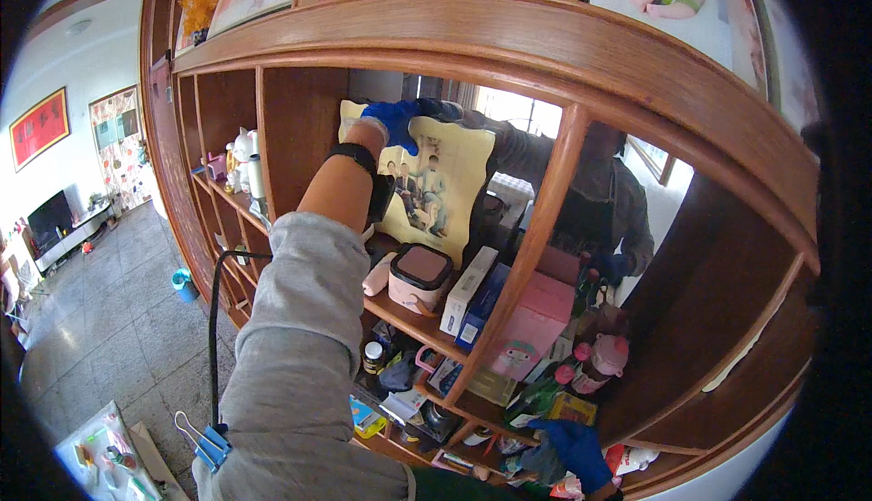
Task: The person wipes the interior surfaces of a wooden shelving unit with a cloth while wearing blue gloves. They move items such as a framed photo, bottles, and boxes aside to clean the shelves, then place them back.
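My left hand (395, 125), in a blue glove, grips the top edge of a wavy-edged family photo panel (436, 181). The panel leans upright in a wooden cabinet compartment, in front of a mirror back. Below it stand a pink-and-black box-shaped container (420, 276) and narrow white and blue cartons (469, 290). At the lower right my right hand (575, 450), also in a blue glove, is beside a grey cloth (541, 461) at the lower shelves; whether its fingers hold the cloth is unclear.
A wooden post (521, 256) divides the compartments. Right of it are a pink box (535, 324) and a pink bottle (608, 354). Crowded small items fill the lower shelves. A white cat figurine (240, 160) stands left. A black cable (215, 337) hangs beside my left sleeve.
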`<state>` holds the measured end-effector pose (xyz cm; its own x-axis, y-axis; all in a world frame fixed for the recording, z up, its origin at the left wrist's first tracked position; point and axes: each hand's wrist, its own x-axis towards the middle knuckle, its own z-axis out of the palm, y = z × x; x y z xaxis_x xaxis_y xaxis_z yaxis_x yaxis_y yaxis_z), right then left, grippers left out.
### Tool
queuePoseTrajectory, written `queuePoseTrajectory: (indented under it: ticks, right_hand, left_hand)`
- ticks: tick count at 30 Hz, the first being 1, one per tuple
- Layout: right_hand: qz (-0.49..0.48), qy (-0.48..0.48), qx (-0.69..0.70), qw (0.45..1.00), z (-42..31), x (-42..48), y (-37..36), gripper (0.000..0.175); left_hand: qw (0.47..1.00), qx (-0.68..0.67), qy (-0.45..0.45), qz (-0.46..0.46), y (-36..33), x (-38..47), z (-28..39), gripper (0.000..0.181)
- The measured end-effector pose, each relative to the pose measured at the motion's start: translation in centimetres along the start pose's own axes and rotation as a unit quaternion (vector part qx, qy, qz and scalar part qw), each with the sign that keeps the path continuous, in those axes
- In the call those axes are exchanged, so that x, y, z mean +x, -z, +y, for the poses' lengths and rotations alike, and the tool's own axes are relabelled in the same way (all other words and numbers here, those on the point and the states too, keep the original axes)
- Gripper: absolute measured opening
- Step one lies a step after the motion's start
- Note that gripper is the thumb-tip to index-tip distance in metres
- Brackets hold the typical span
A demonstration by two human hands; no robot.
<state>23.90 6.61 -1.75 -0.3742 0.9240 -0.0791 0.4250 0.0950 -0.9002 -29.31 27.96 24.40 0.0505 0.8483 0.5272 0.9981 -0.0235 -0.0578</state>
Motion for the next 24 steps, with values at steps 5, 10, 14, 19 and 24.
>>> queuePoseTrajectory:
  ticks: [5, 10, 14, 19, 24]
  right_hand:
    - [0.000, -0.004, -0.021, 1.000, 0.4, -0.1, 0.1, 0.025]
    - [0.006, 0.016, -0.042, 0.999, 0.9, 0.3, -0.1, 0.025]
    - [-0.014, -0.001, -0.008, 1.000, 1.5, 0.6, -0.2, 0.024]
    - [0.044, 0.005, -0.045, 0.998, 2.1, 0.6, -1.2, 0.025]
    - [0.053, 0.002, -0.071, 0.996, 1.4, 0.3, -1.4, 0.027]
  left_hand:
    - [0.996, -0.039, 0.000, 0.084, -2.1, -0.2, -1.0, 0.081]
    - [0.988, -0.059, 0.075, 0.121, -2.7, -1.5, 0.4, 0.075]
    - [0.978, -0.110, 0.095, 0.150, -2.9, -2.0, 1.5, 0.070]
    - [0.942, -0.160, 0.120, 0.270, -3.6, -3.0, 2.6, 0.072]
    - [0.947, -0.131, 0.007, 0.295, -2.0, -3.1, 4.0, 0.073]
